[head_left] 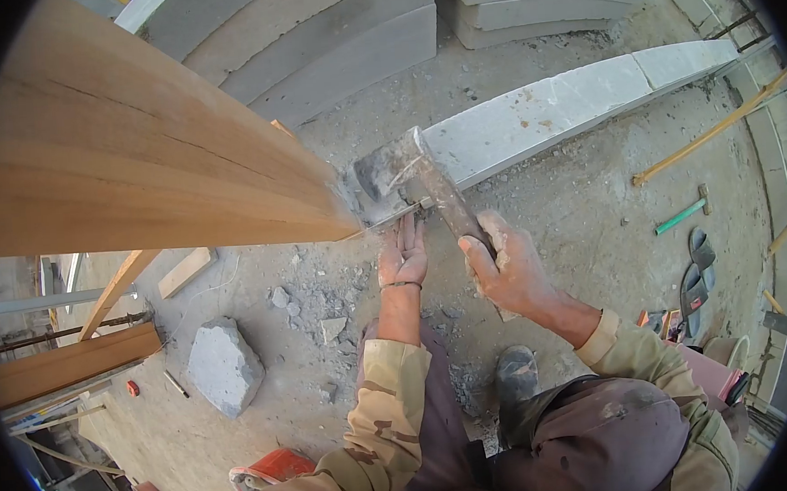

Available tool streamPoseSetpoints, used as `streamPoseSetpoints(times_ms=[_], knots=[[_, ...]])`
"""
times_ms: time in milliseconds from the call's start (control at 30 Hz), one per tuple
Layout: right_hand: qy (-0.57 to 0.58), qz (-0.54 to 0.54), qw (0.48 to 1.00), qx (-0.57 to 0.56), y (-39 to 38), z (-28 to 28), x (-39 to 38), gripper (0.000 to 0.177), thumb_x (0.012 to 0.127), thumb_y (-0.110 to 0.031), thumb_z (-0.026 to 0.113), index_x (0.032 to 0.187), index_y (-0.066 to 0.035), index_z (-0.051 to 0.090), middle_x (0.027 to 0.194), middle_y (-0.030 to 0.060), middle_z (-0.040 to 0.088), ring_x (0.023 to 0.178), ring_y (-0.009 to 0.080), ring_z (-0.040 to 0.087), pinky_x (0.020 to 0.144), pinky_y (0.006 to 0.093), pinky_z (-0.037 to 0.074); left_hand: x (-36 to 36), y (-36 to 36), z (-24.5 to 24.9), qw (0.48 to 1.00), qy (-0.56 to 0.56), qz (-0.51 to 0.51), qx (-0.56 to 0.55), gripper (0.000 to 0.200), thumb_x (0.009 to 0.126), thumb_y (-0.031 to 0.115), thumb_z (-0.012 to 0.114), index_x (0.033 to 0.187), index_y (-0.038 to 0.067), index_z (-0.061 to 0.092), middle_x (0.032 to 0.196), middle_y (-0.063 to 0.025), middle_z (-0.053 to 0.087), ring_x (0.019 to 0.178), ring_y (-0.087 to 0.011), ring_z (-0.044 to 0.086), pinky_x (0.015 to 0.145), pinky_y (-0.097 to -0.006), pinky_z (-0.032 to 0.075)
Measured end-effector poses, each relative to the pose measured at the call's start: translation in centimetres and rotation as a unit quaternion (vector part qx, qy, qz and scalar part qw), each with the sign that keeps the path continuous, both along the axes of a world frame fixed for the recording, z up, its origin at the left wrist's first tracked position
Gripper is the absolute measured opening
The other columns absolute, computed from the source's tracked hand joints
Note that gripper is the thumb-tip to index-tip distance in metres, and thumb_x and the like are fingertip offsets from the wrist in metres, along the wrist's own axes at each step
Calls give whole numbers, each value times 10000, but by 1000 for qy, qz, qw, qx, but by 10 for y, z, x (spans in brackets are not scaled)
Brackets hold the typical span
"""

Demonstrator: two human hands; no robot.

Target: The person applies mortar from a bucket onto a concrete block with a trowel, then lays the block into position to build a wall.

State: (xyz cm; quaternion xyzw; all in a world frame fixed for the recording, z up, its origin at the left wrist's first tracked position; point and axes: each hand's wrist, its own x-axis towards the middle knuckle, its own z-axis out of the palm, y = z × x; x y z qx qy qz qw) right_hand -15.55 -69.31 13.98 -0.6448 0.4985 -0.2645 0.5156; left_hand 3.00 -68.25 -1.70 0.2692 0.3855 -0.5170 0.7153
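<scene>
Containers first, not much to go on: there's an orange tub-like thing (272, 468) down by your left elbow and a pale bucket rim (737, 349) off to your right. Both are cut off by your sleeves and the frame edge, so can't tell what's in either.

Your right hand (509, 269) is wrapped tight around the handle of the hammer (403, 181), whose steel head sits right at the end of the wooden plank (132, 154). Your left hand (402, 259) is open and flat, fingers stretched up to the plank end just under the hammer head. There's a thin metal sliver between them, too small to name.

The plank hides most of the ground on the left. A stone chunk (224, 362) lies near your left arm, and a curved concrete kerb (567, 110) runs behind the hammer.
</scene>
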Motion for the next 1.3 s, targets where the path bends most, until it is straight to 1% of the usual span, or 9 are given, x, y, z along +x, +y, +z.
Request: streamPoseSetpoints(times_ms=[267, 333, 467, 533, 733, 833, 1067, 1133, 1300], knots=[[48, 90, 994, 46, -30, 17, -8, 233, 995, -191, 706, 1014, 4, 579, 665, 167, 608, 571, 270, 638, 560, 436, 468, -2, -7, -3, 999, -26, -17, 15, 500, 1129, 248, 511, 1578, 44, 425, 1640, -114, 478, 1531, -333, 440, 1258, -565, 392], [-24, -37, 999, -6, -34, 28, -3, 216, 996, -185, 708, 1014, 5, 606, 652, 134, 597, 575, 199, 616, 565, 414, 471, -2, -1, -5, 1000, -9, -11, 7, 529, 1120, 263, 534, 1578, 25, 419, 1642, -108, 477, 1531, -328, 440, 1258, -562, 393], [25, -66, 996, -51, -46, 24, -7, 186, 1014, -161, 686, 1053, 13, 634, 653, 128, 608, 580, 183, 618, 568, 391, 475, -2, -2, -8, 1000, -13, -18, 10, 618, 1092, 307, 581, 1585, -11, 391, 1657, -105, 458, 1525, -323, 449, 1258, -545, 397], [110, 90, 988, -64, -48, 13, -11, 176, 1029, -147, 666, 1091, 15, 638, 646, 122, 615, 557, 173, 618, 538, 378, 468, -3, -6, -5, 1000, -15, -23, 5, 639, 1084, 321, 590, 1589, -13, 385, 1661, -102, 453, 1521, -323, 455, 1257, -540, 399], [-6, -81, 996, -38, -46, 9, -9, 174, 1017, -154, 671, 1067, 11, 647, 632, 95, 621, 535, 168, 628, 507, 382, 470, -5, -2, -5, 999, -33, -15, 18, 629, 1083, 330, 587, 1587, 1, 402, 1666, -86, 450, 1511, -324, 468, 1259, -530, 400], [30, 67, 991, 109, -58, 21, -14, 173, 1022, -149, 664, 1058, 19, 646, 626, 76, 617, 534, 148, 618, 499, 361, 466, -1, -4, -15, 999, -17, -26, 15, 589, 1085, 321, 582, 1591, 63, 424, 1668, -73, 450, 1508, -327, 473, 1256, -530, 404], [-7, -67, 997, -45, -53, 3, -12, 219, 1040, -180, 659, 1050, 36, 622, 622, 63, 610, 498, 137, 612, 477, 345, 474, -3, -3, -6, 999, -34, -23, 20, 550, 1097, 258, 567, 1582, 41, 425, 1653, -96, 465, 1505, -330, 478, 1256, -540, 404], [0, 61, 990, 125, -52, 11, -15, 229, 1042, -190, 664, 1038, 35, 620, 623, 67, 610, 483, 139, 603, 466, 366, 483, -3, -7, -9, 997, -57, -43, 20, 544, 1103, 244, 556, 1579, 19, 419, 1649, -101, 467, 1505, -332, 478, 1256, -544, 404], [1, 6, 998, 59, -64, 14, -1, 239, 1036, -191, 675, 1030, 41, 617, 626, 79, 619, 488, 158, 615, 471, 381, 489, -1, -2, -14, 999, -29, -20, 21, 510, 1123, 232, 521, 1565, -1, 420, 1626, -113, 493, 1513, -334, 465, 1259, -543, 400]])
